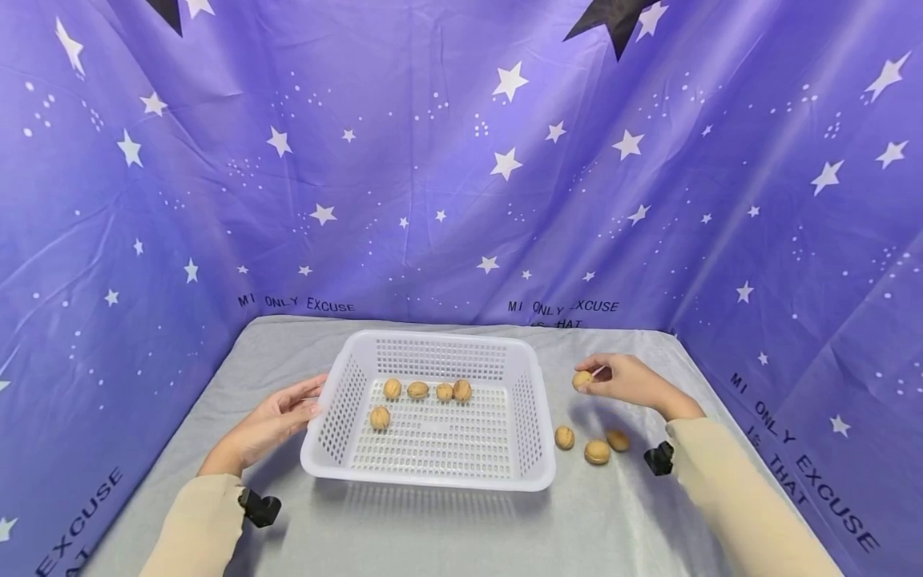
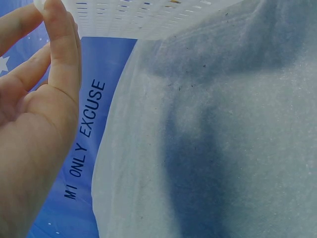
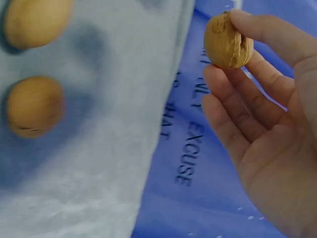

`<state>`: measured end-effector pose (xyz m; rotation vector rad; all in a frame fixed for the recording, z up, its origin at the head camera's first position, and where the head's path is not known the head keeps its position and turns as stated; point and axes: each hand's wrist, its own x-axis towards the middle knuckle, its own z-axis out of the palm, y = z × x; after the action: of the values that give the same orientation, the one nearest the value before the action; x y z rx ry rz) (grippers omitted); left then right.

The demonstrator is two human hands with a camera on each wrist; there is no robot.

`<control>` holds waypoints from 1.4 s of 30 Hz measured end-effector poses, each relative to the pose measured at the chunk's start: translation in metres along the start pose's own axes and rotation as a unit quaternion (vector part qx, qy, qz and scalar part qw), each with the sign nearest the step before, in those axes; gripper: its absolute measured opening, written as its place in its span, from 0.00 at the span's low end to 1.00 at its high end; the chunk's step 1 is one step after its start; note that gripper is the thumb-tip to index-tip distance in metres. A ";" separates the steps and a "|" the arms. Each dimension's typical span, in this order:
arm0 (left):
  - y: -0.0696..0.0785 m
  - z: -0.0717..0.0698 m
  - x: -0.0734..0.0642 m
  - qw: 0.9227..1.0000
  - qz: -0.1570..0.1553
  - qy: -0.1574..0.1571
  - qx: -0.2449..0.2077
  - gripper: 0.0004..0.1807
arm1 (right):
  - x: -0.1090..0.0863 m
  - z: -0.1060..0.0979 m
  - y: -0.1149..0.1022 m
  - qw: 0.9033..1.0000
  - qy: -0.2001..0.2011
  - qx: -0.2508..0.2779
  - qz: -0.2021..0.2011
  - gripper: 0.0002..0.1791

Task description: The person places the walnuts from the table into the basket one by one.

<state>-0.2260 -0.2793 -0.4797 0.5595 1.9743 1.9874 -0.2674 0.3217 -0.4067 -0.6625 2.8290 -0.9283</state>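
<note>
A white plastic basket [image 1: 433, 483] with slotted walls stands on the grey cloth, with several walnuts [image 1: 417, 390] on its bottom. At the left end of the basket, my left hand [image 1: 270, 421] touches the rim with fairly straight fingers. Its fingertips meet the white rim at the top of the left wrist view. My right hand [image 1: 629, 380] pinches a walnut [image 3: 228, 40] between thumb and fingertips, raised above the cloth to the right of the basket. Below that hand, 3 more walnuts [image 1: 597, 452] lie on the cloth, and the right wrist view shows two of them.
Grey cloth [image 1: 418, 537] covers the table beneath the basket. A purple curtain [image 1: 433, 176] with white stars and printed words encloses the back and both sides. Dark wrist cameras [image 1: 259, 508] are worn at the beige sleeves [image 1: 735, 489].
</note>
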 end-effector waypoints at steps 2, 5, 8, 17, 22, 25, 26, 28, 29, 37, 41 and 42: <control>0.000 0.000 0.000 1.000 -0.002 0.000 0.000 0.33 | 0.004 -0.005 -0.006 1.000 0.003 -0.005 -0.010 0.23; 0.000 -0.001 0.000 1.000 -0.006 0.001 0.000 0.33 | 0.011 -0.010 -0.017 1.000 0.002 -0.006 -0.022 0.22; 0.000 -0.001 -0.001 1.000 -0.005 -0.001 0.002 0.32 | 0.018 -0.014 -0.029 0.999 -0.005 0.005 -0.031 0.22; 0.001 0.000 -0.002 1.000 -0.009 0.001 0.004 0.33 | 0.044 -0.014 -0.064 0.998 -0.022 -0.033 -0.051 0.23; 0.002 0.000 -0.002 1.000 -0.005 -0.001 0.002 0.33 | 0.062 -0.007 -0.085 0.997 -0.045 -0.027 -0.065 0.23; 0.002 0.001 -0.002 1.000 -0.008 0.000 0.004 0.33 | 0.073 0.001 -0.100 0.995 -0.063 -0.015 -0.081 0.24; 0.002 0.001 -0.002 1.000 -0.009 0.000 0.005 0.33 | 0.076 0.004 -0.106 0.994 -0.068 -0.014 -0.085 0.23; 0.002 0.002 -0.001 1.000 -0.011 0.003 0.004 0.33 | 0.083 0.012 -0.115 0.992 -0.079 -0.013 -0.098 0.23; 0.003 0.002 -0.001 1.000 -0.012 0.003 0.004 0.33 | 0.086 0.016 -0.120 0.991 -0.085 -0.016 -0.105 0.23; 0.003 0.002 0.000 1.000 -0.005 -0.001 -0.001 0.33 | 0.113 0.049 -0.149 0.981 -0.128 -0.025 -0.146 0.21; 0.004 0.002 0.000 1.000 -0.009 0.001 0.001 0.33 | 0.125 0.071 -0.158 0.978 -0.146 -0.021 -0.145 0.22; 0.004 0.002 -0.001 1.000 -0.010 0.004 0.002 0.33 | 0.128 0.077 -0.160 0.978 -0.151 -0.017 -0.145 0.22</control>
<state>-0.2244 -0.2782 -0.4757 0.5314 1.9815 1.9758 -0.3062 0.1095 -0.3703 -1.1370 2.5260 -0.7379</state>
